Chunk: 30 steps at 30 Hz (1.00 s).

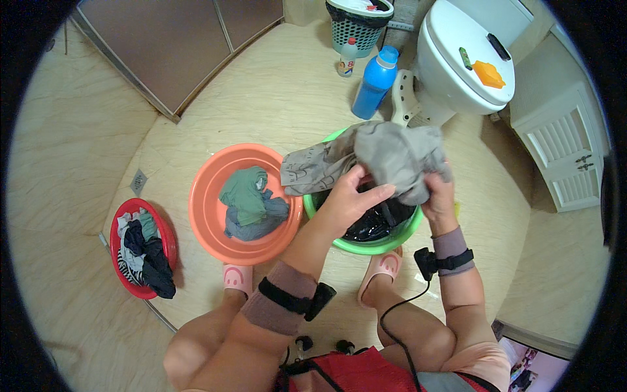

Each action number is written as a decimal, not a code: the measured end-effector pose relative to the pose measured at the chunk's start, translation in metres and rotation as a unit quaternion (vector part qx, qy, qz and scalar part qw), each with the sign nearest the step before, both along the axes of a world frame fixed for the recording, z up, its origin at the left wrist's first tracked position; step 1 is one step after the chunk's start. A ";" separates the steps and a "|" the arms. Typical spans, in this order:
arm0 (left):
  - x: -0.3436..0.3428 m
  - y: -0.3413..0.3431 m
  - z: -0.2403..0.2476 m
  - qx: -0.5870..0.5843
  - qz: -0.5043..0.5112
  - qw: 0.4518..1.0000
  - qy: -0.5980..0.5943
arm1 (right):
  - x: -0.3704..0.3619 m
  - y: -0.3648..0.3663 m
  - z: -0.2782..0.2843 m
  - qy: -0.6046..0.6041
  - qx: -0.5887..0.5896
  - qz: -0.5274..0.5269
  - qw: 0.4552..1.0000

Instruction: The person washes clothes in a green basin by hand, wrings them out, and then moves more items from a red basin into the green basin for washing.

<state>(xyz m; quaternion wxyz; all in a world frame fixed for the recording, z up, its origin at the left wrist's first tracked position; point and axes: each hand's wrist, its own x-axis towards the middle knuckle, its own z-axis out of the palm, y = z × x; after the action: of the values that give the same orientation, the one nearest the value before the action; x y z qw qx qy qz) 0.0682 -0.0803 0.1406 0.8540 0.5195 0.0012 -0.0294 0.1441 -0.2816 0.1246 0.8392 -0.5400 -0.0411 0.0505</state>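
A wet-looking grey garment (392, 157) is held up over the green basin (373, 249), one end stretching left to the orange basin's rim. My left hand (353, 199) grips it from below, the thumb pointing right. My right hand (439, 199) is closed on its right end, the fingers partly hidden by cloth. Under the garment, dark shiny contents (372, 225) show in the green basin; I cannot tell whether they are cloth in water. Just left, the orange basin (208, 215) holds a green cloth (245, 196) and a blue-grey cloth (258, 222).
A red basin (171, 245) of mixed clothes stands far left. Beyond the green basin are a blue bottle (372, 85), a small red-capped bottle (347, 59), a waste bin (356, 36) and a toilet (450, 59). A white cabinet (562, 144) is at right. My slippered feet flank the basins' near side.
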 end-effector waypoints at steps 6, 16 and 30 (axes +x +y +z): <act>-0.005 0.045 -0.086 0.527 0.229 0.819 0.014 | 0.027 -0.064 0.009 -0.030 -0.009 -0.138 0.990; -0.024 0.081 -0.181 0.446 0.204 0.858 0.153 | 0.023 -0.019 -0.052 -0.148 -0.713 -0.057 0.683; -0.110 0.162 -0.192 0.432 0.302 0.676 0.515 | 0.037 0.000 -0.109 -0.160 -0.866 0.100 0.462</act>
<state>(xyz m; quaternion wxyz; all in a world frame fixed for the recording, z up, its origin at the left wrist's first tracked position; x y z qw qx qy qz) -0.0416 0.0817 -0.0513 0.3614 0.7046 0.6100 -0.0284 0.1810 -0.2817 0.0155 -0.0915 -0.9807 -0.1632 0.0562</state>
